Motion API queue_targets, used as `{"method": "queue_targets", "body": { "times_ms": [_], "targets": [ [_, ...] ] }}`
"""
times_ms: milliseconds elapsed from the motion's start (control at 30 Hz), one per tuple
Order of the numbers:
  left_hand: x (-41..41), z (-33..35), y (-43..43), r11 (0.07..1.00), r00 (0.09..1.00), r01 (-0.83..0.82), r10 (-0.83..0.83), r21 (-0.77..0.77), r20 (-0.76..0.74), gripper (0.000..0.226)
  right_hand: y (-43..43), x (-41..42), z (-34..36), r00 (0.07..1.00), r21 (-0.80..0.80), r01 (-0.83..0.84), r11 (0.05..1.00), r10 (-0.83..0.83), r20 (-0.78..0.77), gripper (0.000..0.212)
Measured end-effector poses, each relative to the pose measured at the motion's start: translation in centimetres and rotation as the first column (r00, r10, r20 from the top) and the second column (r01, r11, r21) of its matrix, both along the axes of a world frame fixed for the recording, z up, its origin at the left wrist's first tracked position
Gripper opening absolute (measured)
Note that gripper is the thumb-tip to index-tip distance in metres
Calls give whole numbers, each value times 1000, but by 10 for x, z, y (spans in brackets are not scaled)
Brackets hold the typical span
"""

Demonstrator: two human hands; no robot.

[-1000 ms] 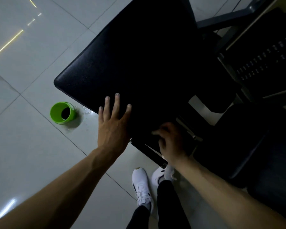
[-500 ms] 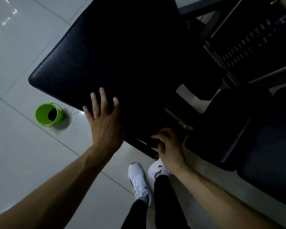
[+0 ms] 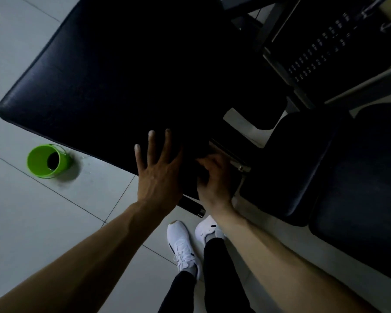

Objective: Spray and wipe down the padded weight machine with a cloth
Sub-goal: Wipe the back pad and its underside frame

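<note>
The machine's large black pad (image 3: 122, 75) fills the upper middle of the head view, tilted over the tiled floor. My left hand (image 3: 158, 168) lies flat on the pad's near edge with its fingers spread. Just to its right, my right hand (image 3: 215, 179) curls its fingers round a dark cloth (image 3: 190, 177) at the pad's near corner. The cloth barely stands out from the black padding, and no spray bottle is in view.
A small green bucket (image 3: 43, 161) stands on the floor left of the pad, with water drops beside it. The weight stack (image 3: 325, 53) and frame are at upper right, more black pads (image 3: 291, 166) at right. A metal bar end (image 3: 194, 208) sticks out above my white shoes (image 3: 183, 245).
My left hand has slid right along the pad's near edge and is now close beside my right hand. My right hand has stayed curled at the corner.
</note>
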State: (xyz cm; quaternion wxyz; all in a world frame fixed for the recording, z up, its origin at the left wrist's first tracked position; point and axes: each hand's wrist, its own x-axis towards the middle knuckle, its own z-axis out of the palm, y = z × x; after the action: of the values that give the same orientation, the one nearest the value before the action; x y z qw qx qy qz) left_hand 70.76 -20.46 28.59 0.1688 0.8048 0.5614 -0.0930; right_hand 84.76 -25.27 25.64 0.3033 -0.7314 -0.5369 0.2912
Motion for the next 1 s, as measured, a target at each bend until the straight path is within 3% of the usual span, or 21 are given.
{"method": "queue_targets", "body": {
  "times_ms": [133, 200, 267, 333, 400, 467, 533, 600, 733, 800, 1000],
  "targets": [
    [2, -1, 1, 1000, 999, 22, -23, -19, -41, 95, 75, 24, -7, 965, 0, 214, 977, -212, -158, 36],
    [2, -2, 2, 1000, 998, 25, -25, -12, -49, 92, 135, 52, -7, 880, -42, 376, 926, -371, -296, 38],
    [1, -3, 2, 1000, 998, 25, -26, -17, -53, 91, 169, 74, -12, 827, -75, 454, 888, -451, -337, 39],
    [1, -2, 2, 1000, 999, 23, -24, -10, -48, 90, 159, 63, -8, 887, -37, 398, 917, -395, -240, 39],
    [1, 1, 1, 1000, 999, 15, -16, -6, -32, 92, 107, 35, -8, 977, 52, 196, 979, -190, -101, 39],
    [0, 3, 1, 1000, 1000, 10, -10, -4, -26, 98, 46, 16, -10, 1000, 41, 6, 999, -6, -20, 38],
    [-1, 3, 2, 1000, 999, 16, -17, -11, -41, 100, 9, 20, -14, 993, 45, -70, 997, 66, 93, 36],
    [-2, 2, 2, 1000, 998, 22, -23, -11, -60, 98, -15, 33, -26, 992, 31, -14, 999, 10, 124, 41],
    [0, 2, 1, 1000, 997, 18, -20, -18, -76, 97, -49, 30, -25, 971, -117, 239, 964, -233, 62, 47],
    [2, 2, 0, 1000, 997, 6, -8, -15, -73, 100, -36, 23, -20, 948, -111, 317, 942, -316, 27, 48],
    [8, -1, -4, 1000, 997, -17, 18, 5, -75, 114, 36, 15, -10, 997, 37, 63, 997, -65, 35, 36]
  ]
}}
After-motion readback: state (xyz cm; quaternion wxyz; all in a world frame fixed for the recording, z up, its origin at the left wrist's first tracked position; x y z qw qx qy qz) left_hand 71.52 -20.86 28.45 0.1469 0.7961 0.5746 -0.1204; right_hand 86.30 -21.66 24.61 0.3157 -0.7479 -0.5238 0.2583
